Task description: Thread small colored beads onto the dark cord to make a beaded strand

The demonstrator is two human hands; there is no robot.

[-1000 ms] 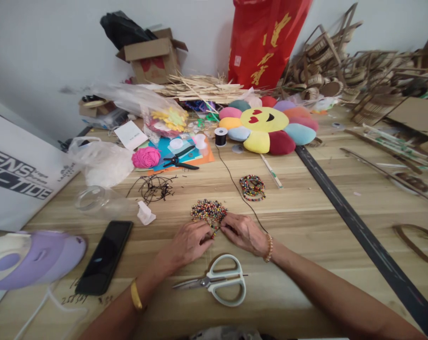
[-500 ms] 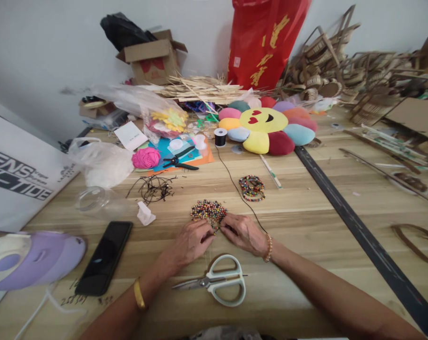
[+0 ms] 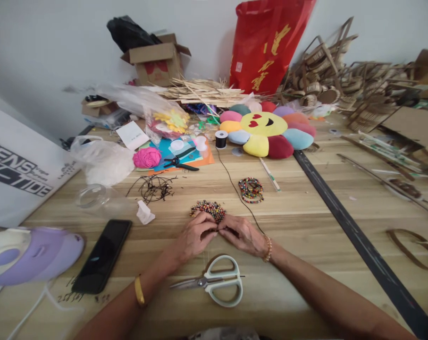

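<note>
The fingers of the left hand (image 3: 196,234) and right hand (image 3: 245,234) are bent inward, their tips meeting or nearly so; whether they grip anything between them I cannot tell. Just beyond the fingertips, on the worktop (image 3: 298,222), lies a heap of multicoloured beads (image 3: 209,208), its near edge hidden by the left fingers. The visible part is longest from side to side, across the person's front.

Nearer the person, scissors (image 3: 225,281) lie crosswise, blades pointing left. Beyond the right hand is a coil of strung beads (image 3: 251,190); a black cord (image 3: 231,179) runs past it from a spool (image 3: 221,140) toward the right wrist. The worktop is pale, streaked wood grain, with a dark strip (image 3: 355,236) slanting across its right side. Farther back sit a flower cushion (image 3: 263,123), a red bag (image 3: 266,47) and piled baskets (image 3: 323,59) before a plain pale wall (image 3: 199,23).
</note>
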